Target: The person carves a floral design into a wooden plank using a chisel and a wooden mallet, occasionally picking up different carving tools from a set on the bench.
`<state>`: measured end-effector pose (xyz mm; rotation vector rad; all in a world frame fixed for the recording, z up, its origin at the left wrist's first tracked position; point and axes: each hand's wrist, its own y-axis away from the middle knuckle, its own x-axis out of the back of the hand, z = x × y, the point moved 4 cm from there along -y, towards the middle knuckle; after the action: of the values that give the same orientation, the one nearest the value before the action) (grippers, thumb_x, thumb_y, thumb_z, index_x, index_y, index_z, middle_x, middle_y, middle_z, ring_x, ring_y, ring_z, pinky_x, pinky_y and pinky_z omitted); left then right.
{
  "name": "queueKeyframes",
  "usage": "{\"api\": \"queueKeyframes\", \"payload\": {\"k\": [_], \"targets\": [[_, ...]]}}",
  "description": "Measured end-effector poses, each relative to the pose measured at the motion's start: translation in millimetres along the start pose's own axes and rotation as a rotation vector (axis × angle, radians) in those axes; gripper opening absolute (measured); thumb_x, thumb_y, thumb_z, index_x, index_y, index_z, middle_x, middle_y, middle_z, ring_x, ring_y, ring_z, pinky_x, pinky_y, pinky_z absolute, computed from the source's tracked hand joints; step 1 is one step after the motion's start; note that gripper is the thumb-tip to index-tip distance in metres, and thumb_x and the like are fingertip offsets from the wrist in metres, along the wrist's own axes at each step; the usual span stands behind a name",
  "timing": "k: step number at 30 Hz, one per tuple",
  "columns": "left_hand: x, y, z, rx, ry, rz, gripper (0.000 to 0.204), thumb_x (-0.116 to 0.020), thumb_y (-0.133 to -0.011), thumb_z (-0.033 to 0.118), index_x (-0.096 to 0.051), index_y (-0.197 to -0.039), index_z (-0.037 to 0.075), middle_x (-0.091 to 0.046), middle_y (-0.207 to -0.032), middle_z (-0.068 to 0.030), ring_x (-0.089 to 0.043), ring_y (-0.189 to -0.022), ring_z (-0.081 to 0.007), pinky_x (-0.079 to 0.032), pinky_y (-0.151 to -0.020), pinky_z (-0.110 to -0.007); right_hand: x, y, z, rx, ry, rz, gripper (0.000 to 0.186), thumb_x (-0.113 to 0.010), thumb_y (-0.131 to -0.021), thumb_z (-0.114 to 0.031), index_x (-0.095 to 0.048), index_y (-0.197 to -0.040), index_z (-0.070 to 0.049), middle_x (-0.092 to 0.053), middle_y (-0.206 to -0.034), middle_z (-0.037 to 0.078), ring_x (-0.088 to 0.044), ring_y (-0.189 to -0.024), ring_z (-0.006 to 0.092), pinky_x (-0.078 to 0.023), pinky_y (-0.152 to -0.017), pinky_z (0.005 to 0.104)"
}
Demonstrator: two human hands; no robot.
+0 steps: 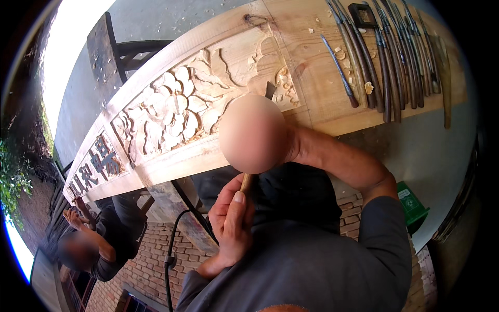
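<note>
A long pale wooden board (180, 158) carries carved relief panels with flowers and leaves (179, 104), plus dark carved characters at the far left. My left hand (232, 213) is closed round a light wooden tool handle (246, 181) below the board's front edge. The handle runs up under a round blurred patch. My right hand (283, 140) reaches from the right into that patch, so its fingers and what they may hold are hidden. Just above the patch, a flat dark metal piece (270, 89) shows against the carving, among wood chips; whether it joins the handle is hidden.
Several chisels and gouges (395, 67) and a black square object (362, 15) lie on the board's right. A co-worker (106, 239) works at the left end. A dark bench (101, 49) stands behind, a green bin (410, 208) right, a black cable (171, 249) below on brick paving.
</note>
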<state>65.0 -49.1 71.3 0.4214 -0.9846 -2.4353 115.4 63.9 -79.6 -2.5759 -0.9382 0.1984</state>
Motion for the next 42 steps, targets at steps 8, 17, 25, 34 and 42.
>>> {"api": "queueKeyframes", "payload": {"k": [8, 17, 25, 34, 42], "targets": [[-9.9, 5.0, 10.6, 0.040, 0.048, -0.030, 0.037, -0.053, -0.112, 0.023, -0.057, -0.140, -0.002, -0.045, -0.067, 0.0051, -0.030, -0.051, -0.0031, -0.023, -0.048, -0.021, 45.5, -31.2, -35.2, 0.210, 0.229, -0.227, 0.019, -0.080, -0.073, -0.027, -0.065, -0.078, -0.017, -0.065, -0.085, 0.002, -0.063, -0.082, 0.0271, -0.054, -0.078, 0.0457], [-12.2, 10.4, 11.3, 0.051, 0.016, -0.057, 0.035, -0.050, -0.113, 0.021, -0.057, -0.140, -0.001, -0.046, -0.067, 0.0032, -0.032, -0.051, -0.0040, -0.025, -0.047, -0.021, 42.8, -18.8, -20.4, -0.037, -0.143, -0.315, 0.016, -0.077, -0.081, -0.020, -0.065, -0.092, -0.017, -0.063, -0.090, 0.001, -0.061, -0.083, 0.0230, -0.053, -0.077, 0.0384], [-15.9, 6.1, 12.6, 0.049, 0.054, -0.042, 0.036, -0.050, -0.114, 0.022, -0.057, -0.139, -0.002, -0.045, -0.068, 0.0038, -0.031, -0.051, -0.0032, -0.025, -0.047, -0.020, 51.9, -33.1, -32.0, 0.288, 0.237, -0.231, 0.012, -0.076, -0.088, -0.013, -0.067, -0.095, -0.017, -0.063, -0.092, 0.000, -0.061, -0.086, 0.0215, -0.053, -0.077, 0.0349], [-19.9, 4.1, 14.4, 0.034, 0.087, -0.025, 0.037, -0.052, -0.113, 0.024, -0.057, -0.139, -0.002, -0.044, -0.066, 0.0037, -0.029, -0.050, -0.0030, -0.023, -0.046, -0.021, 47.6, -38.9, -35.1, 0.344, 0.384, -0.231, 0.023, -0.078, -0.066, -0.035, -0.062, -0.072, -0.020, -0.059, -0.081, 0.002, -0.059, -0.083, 0.0286, -0.051, -0.079, 0.0473], [-19.2, -1.2, 16.9, 0.024, 0.081, -0.016, 0.037, -0.052, -0.112, 0.025, -0.059, -0.137, -0.001, -0.043, -0.064, 0.0045, -0.029, -0.048, -0.0032, -0.022, -0.045, -0.021, 50.0, -46.1, -40.0, 0.357, 0.466, -0.224, 0.022, -0.076, -0.066, -0.032, -0.061, -0.072, -0.017, -0.059, -0.081, 0.003, -0.059, -0.082, 0.0300, -0.050, -0.079, 0.0478]]}}
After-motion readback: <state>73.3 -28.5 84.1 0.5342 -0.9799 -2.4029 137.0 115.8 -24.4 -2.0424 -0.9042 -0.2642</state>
